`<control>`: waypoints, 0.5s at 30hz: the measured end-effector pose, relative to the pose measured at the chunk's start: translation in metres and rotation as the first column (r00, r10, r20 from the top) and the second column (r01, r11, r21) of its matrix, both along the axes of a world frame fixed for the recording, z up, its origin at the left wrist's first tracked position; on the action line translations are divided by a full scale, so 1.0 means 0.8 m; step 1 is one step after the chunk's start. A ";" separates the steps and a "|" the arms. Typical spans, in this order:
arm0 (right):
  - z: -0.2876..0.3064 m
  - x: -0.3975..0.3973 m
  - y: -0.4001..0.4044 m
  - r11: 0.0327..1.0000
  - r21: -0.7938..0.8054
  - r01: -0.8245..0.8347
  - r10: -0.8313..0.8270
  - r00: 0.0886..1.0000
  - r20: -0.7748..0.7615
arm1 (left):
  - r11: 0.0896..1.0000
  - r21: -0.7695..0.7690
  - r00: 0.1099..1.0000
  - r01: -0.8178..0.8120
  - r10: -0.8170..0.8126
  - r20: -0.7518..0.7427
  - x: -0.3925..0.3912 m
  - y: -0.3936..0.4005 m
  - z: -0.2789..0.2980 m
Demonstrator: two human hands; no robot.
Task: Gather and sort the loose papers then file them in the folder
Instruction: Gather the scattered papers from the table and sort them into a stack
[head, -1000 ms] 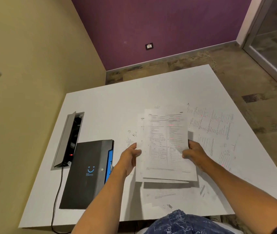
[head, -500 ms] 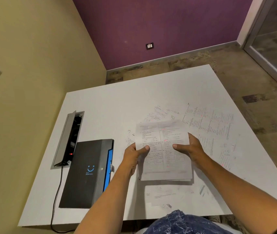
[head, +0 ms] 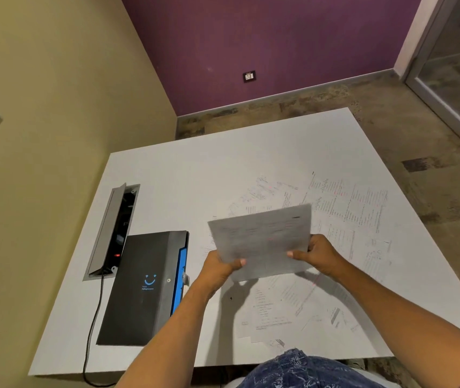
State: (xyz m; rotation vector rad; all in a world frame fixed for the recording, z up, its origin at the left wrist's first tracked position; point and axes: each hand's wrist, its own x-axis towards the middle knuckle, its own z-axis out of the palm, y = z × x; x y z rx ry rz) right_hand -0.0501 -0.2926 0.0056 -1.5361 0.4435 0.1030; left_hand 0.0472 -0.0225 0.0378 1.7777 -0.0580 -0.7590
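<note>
a flip-up cable box (head: 112, 231) sits open in the white table (head: 184, 175), black cord (head: 92, 326) trailing.

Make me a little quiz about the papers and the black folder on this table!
1. True or false: the black folder lies to the left of the left hand.
2. What do both hands hold? A) a stack of papers B) a cable C) nothing
3. Fill in: more loose sheets lie spread on the white ____.

Key: 1 true. 2 A: the right hand and the left grip the held papers above the table. 3 table.
</note>
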 end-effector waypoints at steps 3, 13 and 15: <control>-0.005 -0.001 0.002 0.999 -0.042 -0.019 0.018 1.000 -0.024 | 0.998 0.067 0.997 -0.015 0.010 0.071 0.000 -0.001 -0.005; -0.046 -0.050 -0.031 0.444 -0.775 -0.451 -0.176 0.804 -0.568 | 0.968 0.103 0.971 -0.228 0.218 0.101 0.008 0.006 -0.006; -0.053 -0.055 -0.034 0.390 -0.795 -0.465 -0.179 0.808 -0.561 | 0.957 0.159 0.970 -0.242 0.234 0.067 0.005 0.015 -0.016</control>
